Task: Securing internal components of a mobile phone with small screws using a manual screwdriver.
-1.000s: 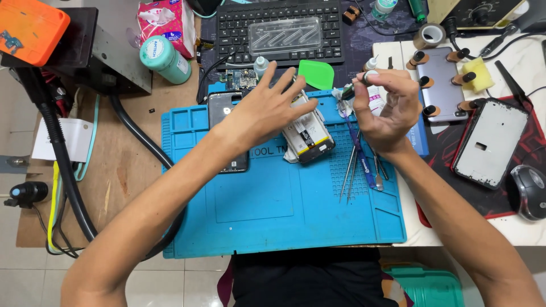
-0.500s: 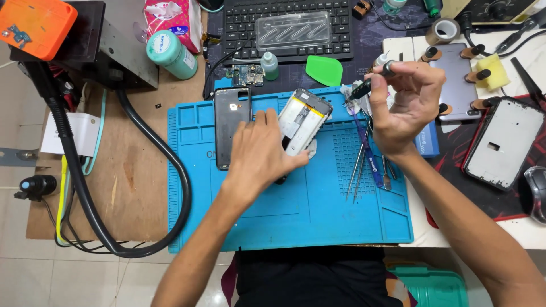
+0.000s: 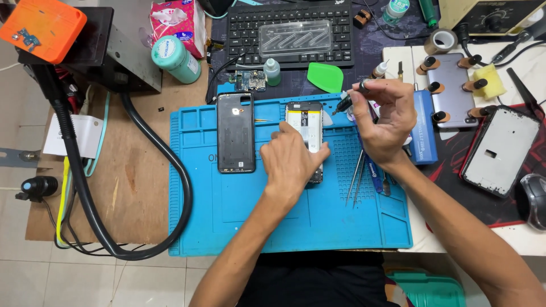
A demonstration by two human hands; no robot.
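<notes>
1. left hand (image 3: 293, 162) — lies palm down on the opened phone (image 3: 305, 126), fingers loosely curled over its lower half, thumb along the right edge; it steadies the phone but does not lift it.
2. opened phone — flat on the blue work mat (image 3: 227, 222), upper middle of the mat, yellow-and-white inside showing above the hand.
3. right hand (image 3: 385, 122) — raised above the mat's upper right part, thumb and fingers pinched shut on a small dark screwdriver (image 3: 348, 99) whose tip points left, towards the phone's top corner and just clear of it.
4. black back cover (image 3: 235, 132) — flat on the mat, just left of the phone, apart from it.
5. tweezers (image 3: 355, 179) — on the mat below the right hand, beside a blue-handled tool.
6. black keyboard (image 3: 290, 31) — beyond the mat, a clear plastic tray resting on it.
7. green pick (image 3: 325, 77) — between keyboard and mat.
8. thick black hose (image 3: 170, 170) — curves along the mat's left edge on the wooden board.
</notes>
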